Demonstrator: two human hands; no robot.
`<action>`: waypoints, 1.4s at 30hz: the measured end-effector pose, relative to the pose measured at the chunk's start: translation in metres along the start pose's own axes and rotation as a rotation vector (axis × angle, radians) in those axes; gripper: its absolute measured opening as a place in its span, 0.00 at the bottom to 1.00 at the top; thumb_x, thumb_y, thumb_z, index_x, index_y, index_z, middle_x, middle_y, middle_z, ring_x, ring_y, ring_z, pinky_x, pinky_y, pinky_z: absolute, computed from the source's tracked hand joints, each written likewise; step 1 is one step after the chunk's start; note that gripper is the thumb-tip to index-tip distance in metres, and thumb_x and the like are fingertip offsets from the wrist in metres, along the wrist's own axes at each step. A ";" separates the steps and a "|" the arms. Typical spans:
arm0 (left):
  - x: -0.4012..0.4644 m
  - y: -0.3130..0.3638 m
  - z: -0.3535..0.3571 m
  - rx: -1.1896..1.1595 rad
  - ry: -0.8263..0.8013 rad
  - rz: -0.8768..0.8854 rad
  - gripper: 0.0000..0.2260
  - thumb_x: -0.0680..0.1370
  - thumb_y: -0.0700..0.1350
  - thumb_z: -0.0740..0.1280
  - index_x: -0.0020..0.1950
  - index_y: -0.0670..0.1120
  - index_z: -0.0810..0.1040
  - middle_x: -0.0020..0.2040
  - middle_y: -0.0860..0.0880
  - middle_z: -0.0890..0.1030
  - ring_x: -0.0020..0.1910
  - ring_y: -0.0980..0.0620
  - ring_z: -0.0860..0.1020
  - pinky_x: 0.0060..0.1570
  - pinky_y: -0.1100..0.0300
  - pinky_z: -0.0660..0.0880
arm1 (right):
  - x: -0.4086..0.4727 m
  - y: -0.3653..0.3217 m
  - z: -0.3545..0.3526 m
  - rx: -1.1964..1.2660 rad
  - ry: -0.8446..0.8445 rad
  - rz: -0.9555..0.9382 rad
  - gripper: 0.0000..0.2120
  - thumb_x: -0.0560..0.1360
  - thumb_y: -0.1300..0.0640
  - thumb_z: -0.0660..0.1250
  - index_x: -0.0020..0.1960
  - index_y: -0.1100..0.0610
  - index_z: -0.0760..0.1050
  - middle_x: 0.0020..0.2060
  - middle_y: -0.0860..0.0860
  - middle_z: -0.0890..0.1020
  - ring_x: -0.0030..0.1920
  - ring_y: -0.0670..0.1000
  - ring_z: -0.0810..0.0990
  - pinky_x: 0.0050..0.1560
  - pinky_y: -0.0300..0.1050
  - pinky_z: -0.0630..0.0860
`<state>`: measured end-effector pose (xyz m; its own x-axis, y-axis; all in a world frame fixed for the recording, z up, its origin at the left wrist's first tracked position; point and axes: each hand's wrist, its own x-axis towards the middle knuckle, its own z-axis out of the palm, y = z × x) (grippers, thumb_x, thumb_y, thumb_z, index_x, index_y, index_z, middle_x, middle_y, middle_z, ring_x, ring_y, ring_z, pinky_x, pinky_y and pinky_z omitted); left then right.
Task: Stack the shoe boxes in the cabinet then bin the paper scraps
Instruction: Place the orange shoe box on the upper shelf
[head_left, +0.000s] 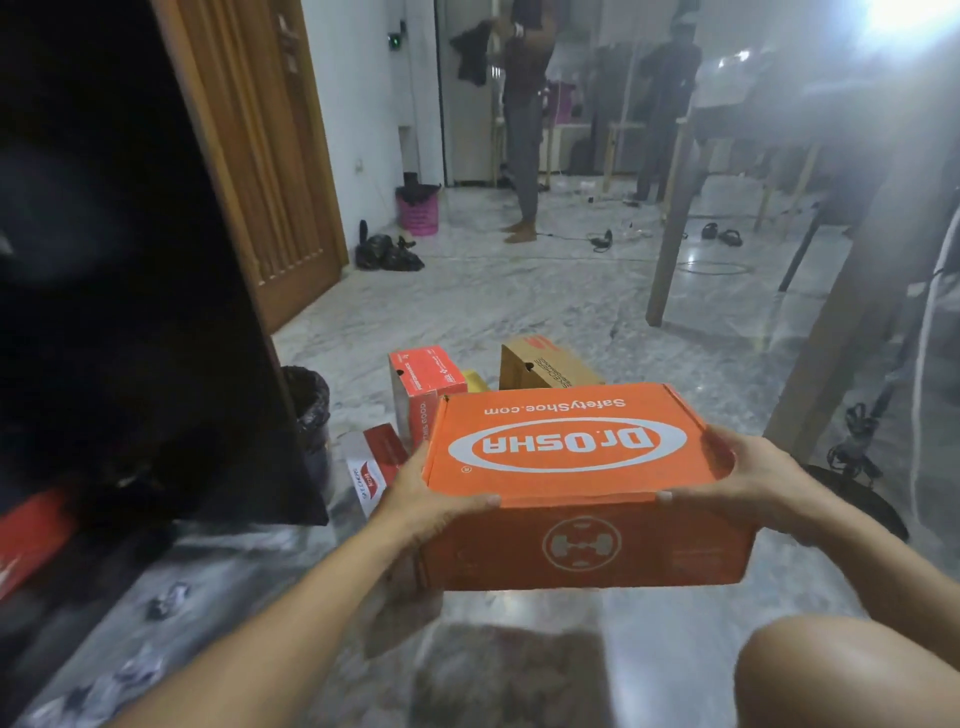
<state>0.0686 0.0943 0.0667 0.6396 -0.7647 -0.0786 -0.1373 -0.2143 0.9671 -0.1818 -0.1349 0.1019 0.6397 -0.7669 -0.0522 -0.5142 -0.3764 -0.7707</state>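
An orange shoe box (571, 478) with a white oval logo hangs above the floor, level, held at both ends. My left hand (421, 499) grips its left side and my right hand (748, 478) grips its right side. Behind it on the floor stand a red box (426, 384) and a brown cardboard box (545, 364); a red and white box (371, 462) lies flat to the left. The dark cabinet (130, 312) is open at the left, with a red box (31, 530) low inside. Crumpled paper scraps (166, 597) lie on the floor at the lower left.
A small bin with a black liner (311, 405) stands beside the cabinet's edge. A wooden door (260, 156) is behind it. Table legs (670, 234) rise at the right. A person (524, 119) stands at the back, near a pink bin (418, 210). My knee (841, 675) is at the lower right.
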 end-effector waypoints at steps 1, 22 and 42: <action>-0.005 0.007 -0.013 0.009 0.026 0.006 0.34 0.59 0.50 0.83 0.62 0.54 0.73 0.53 0.55 0.83 0.54 0.55 0.80 0.54 0.58 0.78 | 0.001 -0.016 0.002 0.014 -0.009 -0.022 0.29 0.58 0.51 0.84 0.52 0.46 0.71 0.41 0.40 0.80 0.40 0.40 0.80 0.37 0.31 0.77; -0.200 0.118 -0.190 0.142 0.658 -0.066 0.32 0.57 0.52 0.82 0.59 0.56 0.77 0.51 0.55 0.84 0.52 0.55 0.81 0.51 0.58 0.76 | -0.004 -0.247 0.085 0.027 -0.256 -0.532 0.46 0.45 0.37 0.78 0.62 0.49 0.78 0.47 0.52 0.82 0.47 0.56 0.81 0.46 0.48 0.78; -0.357 0.125 -0.313 0.066 1.513 0.007 0.22 0.61 0.37 0.81 0.45 0.54 0.75 0.44 0.49 0.82 0.42 0.49 0.79 0.38 0.56 0.73 | -0.057 -0.490 0.308 0.303 -0.832 -0.996 0.29 0.59 0.52 0.84 0.55 0.55 0.75 0.46 0.49 0.84 0.43 0.48 0.84 0.43 0.41 0.81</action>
<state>0.0599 0.5309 0.2911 0.7852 0.5517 0.2811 -0.1500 -0.2711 0.9508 0.2100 0.2531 0.2871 0.8779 0.3508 0.3260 0.4506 -0.3745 -0.8104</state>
